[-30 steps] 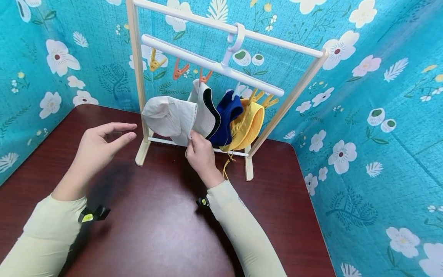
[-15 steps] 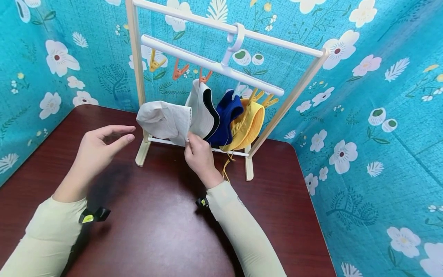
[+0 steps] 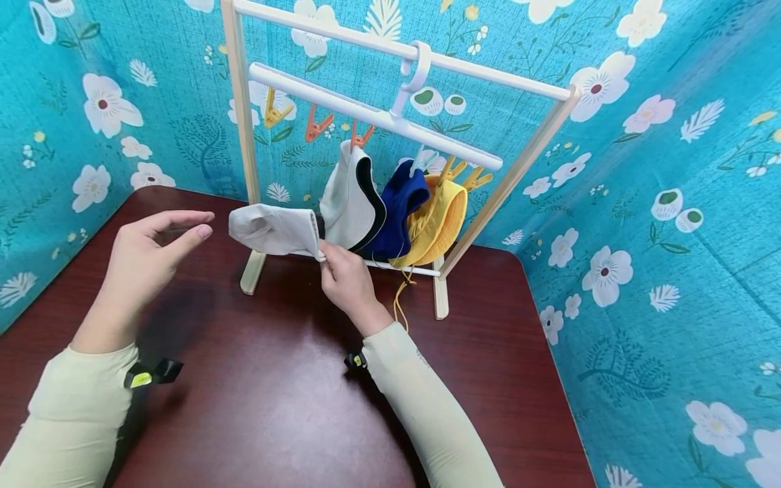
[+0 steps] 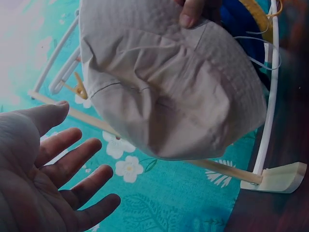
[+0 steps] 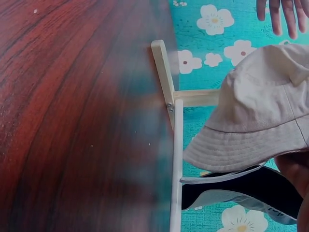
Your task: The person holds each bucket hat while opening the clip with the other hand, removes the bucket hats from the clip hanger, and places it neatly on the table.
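My right hand (image 3: 350, 279) pinches the brim of a pale beige bucket hat (image 3: 274, 230), which it holds on its side in front of the rack. Stitched brim rows and a creased crown show on this bucket hat (image 4: 159, 92) in the left wrist view. My left hand (image 3: 143, 261) hovers to the left of the crown, fingers extended and apart from it, holding nothing. Behind, a light hat with black lining (image 3: 348, 196) hangs from an orange clip (image 3: 361, 134). A navy hat (image 3: 399, 210) and a yellow hat (image 3: 441, 220) hang beside it.
A small wooden rack (image 3: 244, 122) stands on the dark red table (image 3: 293, 400). From its top rod hangs a white hanger bar (image 3: 329, 95). Toward the left end are a yellow clip (image 3: 276, 110) and another orange clip (image 3: 317, 125). Blue floral cloth (image 3: 610, 203) surrounds the table.
The right hand has brought the bucket hat down and left, away from the hanging light hat, turning it flatter. My left hand has shifted slightly left. The hanging hats stay put.
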A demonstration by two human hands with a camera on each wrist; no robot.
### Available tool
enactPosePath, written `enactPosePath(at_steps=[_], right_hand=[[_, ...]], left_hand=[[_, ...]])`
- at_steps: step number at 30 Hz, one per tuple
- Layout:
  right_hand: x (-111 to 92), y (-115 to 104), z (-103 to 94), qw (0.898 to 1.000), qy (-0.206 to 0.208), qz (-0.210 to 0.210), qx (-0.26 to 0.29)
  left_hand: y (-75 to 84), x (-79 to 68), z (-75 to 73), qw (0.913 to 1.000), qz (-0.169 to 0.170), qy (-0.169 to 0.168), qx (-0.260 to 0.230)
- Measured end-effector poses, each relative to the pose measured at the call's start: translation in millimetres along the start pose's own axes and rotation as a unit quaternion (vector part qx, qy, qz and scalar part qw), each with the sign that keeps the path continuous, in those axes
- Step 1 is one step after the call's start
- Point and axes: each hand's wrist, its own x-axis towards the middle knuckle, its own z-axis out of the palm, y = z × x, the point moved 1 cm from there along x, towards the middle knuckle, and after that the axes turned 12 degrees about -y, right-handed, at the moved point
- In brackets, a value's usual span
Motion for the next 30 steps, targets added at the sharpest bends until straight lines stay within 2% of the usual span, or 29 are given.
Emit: enactPosePath(at_steps=[5, 12, 24, 30], right_hand=[[-0.8, -3.2, 1.6, 1.0, -0.026, -0.011, -0.008], [-2.6, -6.6, 5.6, 0.998, -0.05, -0.038, -0.027], [-7.6, -10.9, 16.5, 0.989, -0.1, -0.086, -0.073], [-9.7, -13.2, 18.8, 0.984, -0.12, -0.108, -0.076]], left_hand=[[-2.9, 1.6, -4.0, 0.9999, 0.008, 0.006, -0.003], [-1.8, 0.9, -4.6, 1.0, 0.009, -0.002, 0.002], [-3.8, 0.4, -4.2, 0.9994, -0.02, -0.028, 0.007], [-1.6, -0.5, -5.1, 0.9992, -0.017, -0.035, 0.007]])
